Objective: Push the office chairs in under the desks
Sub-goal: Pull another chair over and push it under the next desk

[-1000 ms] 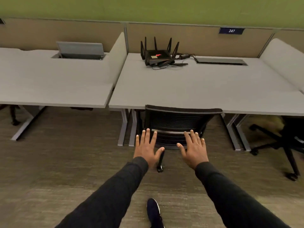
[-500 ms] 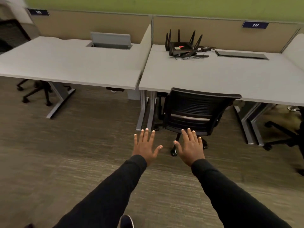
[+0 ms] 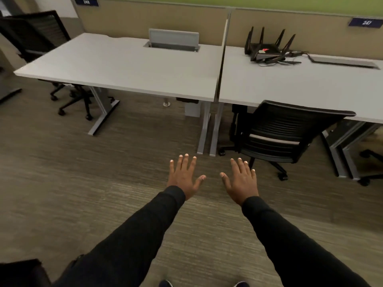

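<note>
While the mesh-back office chair (image 3: pixel 286 125) is sitting under the desk (image 3: pixel 290 85), the left hand (image 3: pixel 183 177) and right hand (image 3: pixel 241 183) are hovering, fingers spread, gripping nothing.

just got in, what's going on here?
A person is tidying office chairs. The left hand and right hand are open, held out over the carpet, touching nothing. The black mesh chair sits tucked in at the right desk, its back at the desk's edge. A second black chair stands by the left desk, at its far corner.
</note>
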### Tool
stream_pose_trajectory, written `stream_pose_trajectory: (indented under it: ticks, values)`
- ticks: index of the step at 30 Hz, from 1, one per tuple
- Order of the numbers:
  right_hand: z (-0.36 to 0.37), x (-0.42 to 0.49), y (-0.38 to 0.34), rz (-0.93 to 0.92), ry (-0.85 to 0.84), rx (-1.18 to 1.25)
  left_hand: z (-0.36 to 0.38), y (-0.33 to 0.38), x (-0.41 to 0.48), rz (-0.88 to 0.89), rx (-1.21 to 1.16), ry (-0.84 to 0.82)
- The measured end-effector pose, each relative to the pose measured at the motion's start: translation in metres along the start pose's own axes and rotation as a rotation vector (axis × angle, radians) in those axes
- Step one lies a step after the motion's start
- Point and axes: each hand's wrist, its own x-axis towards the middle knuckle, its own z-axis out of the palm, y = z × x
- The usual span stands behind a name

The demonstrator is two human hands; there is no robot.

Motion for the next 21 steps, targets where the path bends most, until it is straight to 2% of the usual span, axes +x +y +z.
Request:
stream_pose_trajectory:
  ticks: [8, 17, 21]
  values:
    - [0.048, -0.03, -0.114, -0.105, -0.021, 0.006, -0.025, -0.109, -0.06, -0.093, 0.045, 0.017]
    - [0.068, -0.08, -0.17, -0.268, -0.101, 0.006, -0.023, -0.144, -0.151, -0.265, 0.033, 0.105]
    - [0.081, -0.115, -0.183, -0.304, -0.178, 0.002, -0.013, -0.159, -0.204, -0.323, 0.068, 0.082]
